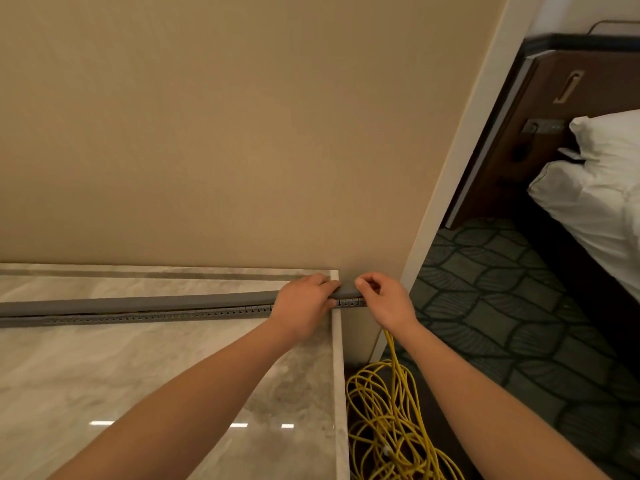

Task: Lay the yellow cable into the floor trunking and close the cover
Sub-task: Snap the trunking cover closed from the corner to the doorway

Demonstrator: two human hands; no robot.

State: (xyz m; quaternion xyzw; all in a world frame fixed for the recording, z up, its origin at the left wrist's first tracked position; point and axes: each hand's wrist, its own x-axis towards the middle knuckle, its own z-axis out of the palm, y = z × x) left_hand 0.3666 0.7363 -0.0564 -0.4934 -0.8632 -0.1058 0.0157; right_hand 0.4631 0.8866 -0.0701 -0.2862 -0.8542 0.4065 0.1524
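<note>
While the left hand grips the grey trunking near its end and the right hand pinches the end itself, the yellow cable lies mostly coiled below, so laying-in appears barely begun; feeding cable along the channel should follow.

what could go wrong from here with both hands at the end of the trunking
The yellow cable lies in a loose tangled heap; fed toward the right hand, its loops could knot or snag. The trunking cover looks unclosed along its toothed edge; pressing it shut under the left hand might pinch the cable or a finger.
</note>
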